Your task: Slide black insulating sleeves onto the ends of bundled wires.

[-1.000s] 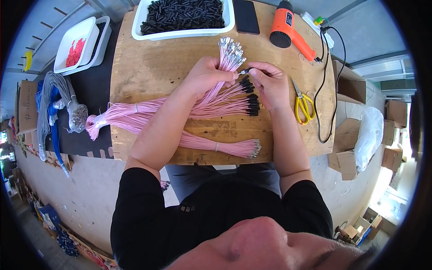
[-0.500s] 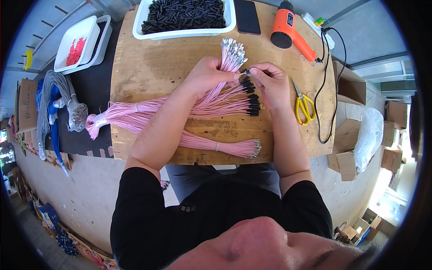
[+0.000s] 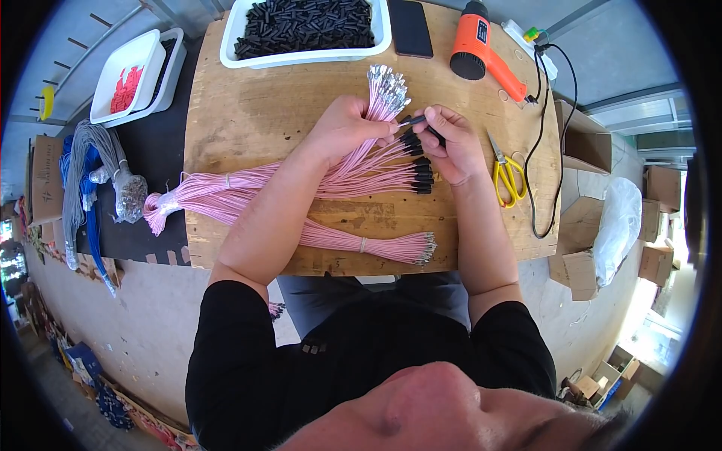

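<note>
My left hand is closed round a bunch of pink wires whose bare metal terminals fan out above it. One wire's end sticks out between its thumb and finger. My right hand pinches a small black sleeve at that wire's tip; more black shows within its curled fingers. Below the hands, several wires end in black sleeves, lying on the wooden table. Nearer me lies a tied pink wire bundle with bare terminals. The long pink bundle runs left under my left forearm.
A white tub of black sleeves stands at the back beside a dark phone. An orange heat gun and yellow-handled scissors lie to the right, near a black cable. Left are tubs and grey wires.
The right hand has turned and its fingers have curled further. A black sleeve now shows plainly at the wire's end, with more black inside the palm. The left hand keeps its hold.
</note>
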A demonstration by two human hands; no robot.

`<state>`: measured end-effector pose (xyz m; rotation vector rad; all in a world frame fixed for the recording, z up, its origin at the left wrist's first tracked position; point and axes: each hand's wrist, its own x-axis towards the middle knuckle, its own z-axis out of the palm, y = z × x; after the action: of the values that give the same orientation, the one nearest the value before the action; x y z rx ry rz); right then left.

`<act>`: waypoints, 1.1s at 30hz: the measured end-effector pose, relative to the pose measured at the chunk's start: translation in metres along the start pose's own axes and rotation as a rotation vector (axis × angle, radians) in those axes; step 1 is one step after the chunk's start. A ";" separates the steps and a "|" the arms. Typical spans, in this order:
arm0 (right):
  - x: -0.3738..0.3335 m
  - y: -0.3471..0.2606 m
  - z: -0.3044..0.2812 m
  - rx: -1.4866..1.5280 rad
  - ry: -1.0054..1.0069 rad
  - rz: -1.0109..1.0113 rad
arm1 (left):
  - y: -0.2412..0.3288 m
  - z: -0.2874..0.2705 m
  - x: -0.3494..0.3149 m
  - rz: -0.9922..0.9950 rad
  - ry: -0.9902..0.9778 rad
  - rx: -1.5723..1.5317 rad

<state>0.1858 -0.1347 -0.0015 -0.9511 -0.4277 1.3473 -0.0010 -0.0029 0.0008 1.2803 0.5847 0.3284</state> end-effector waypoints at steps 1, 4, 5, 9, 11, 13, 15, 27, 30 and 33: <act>0.000 0.002 0.000 -0.015 0.001 0.008 | 0.001 0.001 0.000 -0.013 0.004 -0.006; -0.001 0.000 0.003 -0.011 -0.009 0.016 | 0.000 -0.001 0.000 -0.011 0.000 -0.004; -0.001 -0.002 0.004 0.011 -0.021 0.017 | -0.001 -0.001 0.000 -0.010 0.000 -0.003; -0.001 0.001 0.003 0.002 -0.015 0.017 | 0.001 0.000 -0.001 -0.003 -0.012 -0.004; 0.000 0.003 0.003 -0.023 -0.011 0.025 | 0.002 0.001 -0.001 -0.006 -0.013 0.006; -0.001 0.002 0.003 -0.026 -0.010 0.028 | 0.002 0.001 -0.001 0.000 -0.011 0.024; -0.002 0.000 0.005 -0.029 -0.011 0.031 | -0.001 -0.001 0.000 -0.005 -0.019 0.028; -0.004 -0.011 0.003 -0.181 0.177 -0.157 | 0.005 0.003 -0.004 0.002 -0.062 0.072; -0.005 -0.009 0.009 -0.189 0.083 -0.146 | 0.001 0.002 -0.002 0.006 -0.073 0.067; -0.006 -0.005 0.011 -0.161 0.029 -0.120 | -0.001 0.003 0.001 0.020 -0.064 0.108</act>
<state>0.1792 -0.1363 0.0099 -1.0589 -0.5692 1.2021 0.0012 -0.0055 0.0000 1.3966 0.5416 0.2742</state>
